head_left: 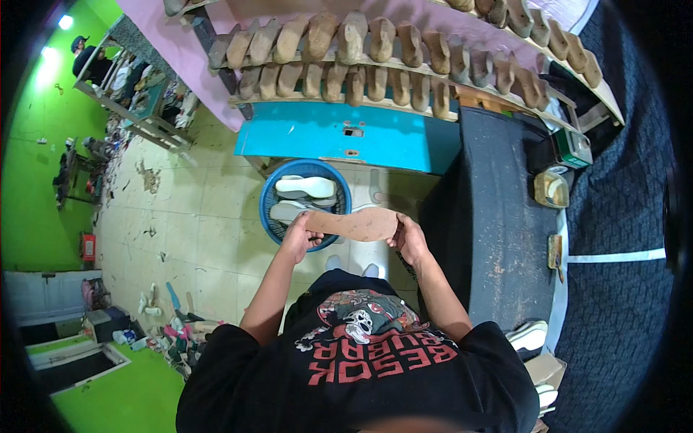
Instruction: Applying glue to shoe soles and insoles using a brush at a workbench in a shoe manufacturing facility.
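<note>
A tan, sole-shaped insole (354,224) is stretched sideways between my two hands in front of my body. My left hand (297,237) pinches its left end, and my right hand (409,239) grips its right end, with fingers curled at the edge. Just beyond and partly beneath it stands a round blue plastic basket (265,209). Inside the basket lie several pale shoe soles, among them a cream sole (310,187) at the top. The insole and my left hand hide part of the basket's near side.
Wooden shoe lasts (351,40) line shelves above a turquoise panel (296,133). On my right is a dark-covered table (498,209) bearing a square container (551,189) and a brush-like tool (555,256). White soles (529,335) lie at its near end. Scraps (184,335) clutter the floor at left.
</note>
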Available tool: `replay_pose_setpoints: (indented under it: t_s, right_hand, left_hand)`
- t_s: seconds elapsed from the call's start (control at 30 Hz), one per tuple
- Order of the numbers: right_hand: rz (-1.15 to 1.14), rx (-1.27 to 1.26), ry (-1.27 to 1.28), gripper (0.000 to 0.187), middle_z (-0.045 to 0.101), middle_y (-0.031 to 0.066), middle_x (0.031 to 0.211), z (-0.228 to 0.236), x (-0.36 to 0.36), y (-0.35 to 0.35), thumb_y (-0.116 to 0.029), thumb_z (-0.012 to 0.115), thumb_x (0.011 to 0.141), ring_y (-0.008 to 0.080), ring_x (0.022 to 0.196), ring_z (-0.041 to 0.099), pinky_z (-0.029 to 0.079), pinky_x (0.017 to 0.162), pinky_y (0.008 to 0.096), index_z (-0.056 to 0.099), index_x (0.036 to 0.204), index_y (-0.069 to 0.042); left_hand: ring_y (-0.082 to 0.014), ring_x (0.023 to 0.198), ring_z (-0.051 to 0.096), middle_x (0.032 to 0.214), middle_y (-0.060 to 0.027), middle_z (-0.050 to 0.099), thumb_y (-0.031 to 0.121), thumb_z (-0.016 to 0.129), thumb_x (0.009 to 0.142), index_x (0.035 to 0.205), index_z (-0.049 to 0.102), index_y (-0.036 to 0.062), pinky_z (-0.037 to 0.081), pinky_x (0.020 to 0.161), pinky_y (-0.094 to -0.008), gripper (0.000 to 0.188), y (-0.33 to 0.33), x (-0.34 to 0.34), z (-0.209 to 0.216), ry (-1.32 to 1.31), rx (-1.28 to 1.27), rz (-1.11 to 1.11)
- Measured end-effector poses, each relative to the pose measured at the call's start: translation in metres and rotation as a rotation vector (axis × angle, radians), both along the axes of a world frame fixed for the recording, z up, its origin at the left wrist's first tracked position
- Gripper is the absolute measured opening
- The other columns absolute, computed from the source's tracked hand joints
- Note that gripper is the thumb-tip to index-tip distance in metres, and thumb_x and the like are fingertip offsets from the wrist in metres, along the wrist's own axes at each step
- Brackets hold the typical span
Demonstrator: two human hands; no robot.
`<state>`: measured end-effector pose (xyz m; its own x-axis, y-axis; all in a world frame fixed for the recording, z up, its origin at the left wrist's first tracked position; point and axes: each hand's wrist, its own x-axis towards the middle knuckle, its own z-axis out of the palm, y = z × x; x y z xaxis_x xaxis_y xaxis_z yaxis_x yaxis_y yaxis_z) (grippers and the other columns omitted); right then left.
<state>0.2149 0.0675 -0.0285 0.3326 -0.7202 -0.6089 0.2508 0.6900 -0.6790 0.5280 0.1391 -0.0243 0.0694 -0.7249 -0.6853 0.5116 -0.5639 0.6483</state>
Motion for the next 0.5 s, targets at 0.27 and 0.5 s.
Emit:
replay_pose_setpoints:
  t_s: [0.27,0.5]
  right_hand:
    - [0.18,0.018,-0.04,0.041,0.065,0.0112,0.102,-0.029,0.019,0.002,-0.037,0.045,0.107,0.0216,0.082,0.065,0.055,0.072,0.0345,0.06,0.122,-0.001]
    - [0.311,-0.02,0.057,0.039,0.069,0.014,0.093,-0.035,0.072,-0.003,-0.033,0.048,0.106,0.0206,0.077,0.07,0.058,0.072,0.0339,0.061,0.118,0.002]
  left_hand:
    - [-0.0263,0.111,0.063,0.132,-0.0172,0.054,0.046,0.052,0.104,0.147,0.04,0.0077,0.052,0.093,-0.039,0.059,0.045,0.015,-0.008,-0.031,-0.08,0.193]
    - [-0.0312,0.118,0.06,0.138,-0.0204,0.047,0.046,0.061,0.1,0.154,0.03,0.0108,0.051,0.099,-0.0436,0.071,0.059,0.065,-0.038,0.055,0.031,0.245]
